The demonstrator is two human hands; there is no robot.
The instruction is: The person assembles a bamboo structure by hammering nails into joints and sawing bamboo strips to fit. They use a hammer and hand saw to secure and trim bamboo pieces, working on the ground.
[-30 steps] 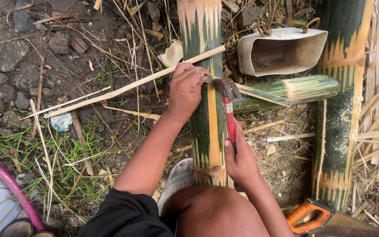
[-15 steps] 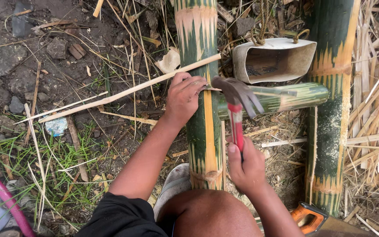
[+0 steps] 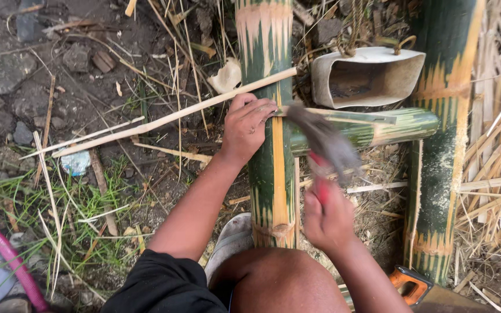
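A thick green and yellow bamboo pole (image 3: 271, 150) runs away from me down the middle of the view. My left hand (image 3: 246, 124) rests on it, fingers pinched on something small against its surface that I cannot make out. My right hand (image 3: 327, 215) is shut on the red handle of a hammer (image 3: 325, 145). The hammer's grey head is blurred by motion and hangs just right of my left fingers. A short bamboo piece (image 3: 372, 126) lies crosswise to the right of the pole. My bare knee (image 3: 279, 281) is below the pole.
A second bamboo pole (image 3: 445, 156) lies at the right. A cut-open white plastic container (image 3: 366, 75) sits behind the crosswise piece. A long thin bamboo strip (image 3: 169, 119) crosses the dirt at left. A pink hose (image 3: 13, 261) curves at lower left, an orange tool handle (image 3: 410, 285) at the bottom.
The hammer has swung: its head was on the pole by my left hand, then lifted, and is now blurred mid-motion. My left hand stays on the pole.
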